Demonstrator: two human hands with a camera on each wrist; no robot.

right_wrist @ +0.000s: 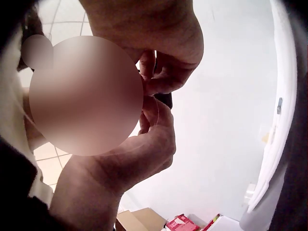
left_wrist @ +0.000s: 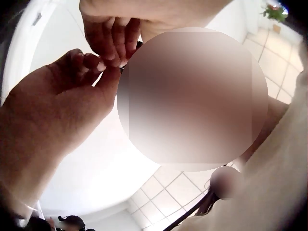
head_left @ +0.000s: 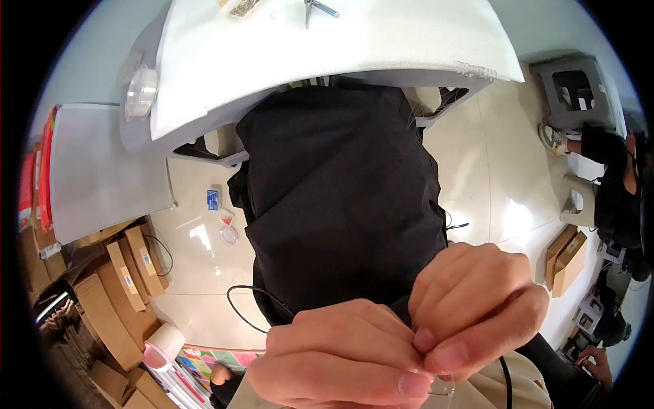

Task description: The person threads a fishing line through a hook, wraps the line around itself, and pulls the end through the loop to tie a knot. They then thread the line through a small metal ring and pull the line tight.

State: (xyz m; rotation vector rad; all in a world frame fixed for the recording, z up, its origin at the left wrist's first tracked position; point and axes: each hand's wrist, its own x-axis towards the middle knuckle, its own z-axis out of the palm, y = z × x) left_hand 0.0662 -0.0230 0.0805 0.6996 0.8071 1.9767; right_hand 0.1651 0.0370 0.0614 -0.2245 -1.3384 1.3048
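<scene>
Pinch, two-handed, near
Left hand (head_left: 340,361) and right hand (head_left: 477,307) pinch one dark bit (right_wrist: 163,99) (labels on the boxes (head_left: 136,262) unreadable).

My right hand (right_wrist: 127,156) and my left hand (right_wrist: 161,43) meet at the fingertips, both pinching a small dark thing (right_wrist: 165,100). Red boxes (right_wrist: 182,223) sit low behind them.

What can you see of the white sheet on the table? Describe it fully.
The sheet is white, matt and looks like foam, frayed at its near right corner. It lies flat over most of the grey table, reaching its near edge. A metal tool lies on its far part. A clear tub stands by its left edge.
</scene>
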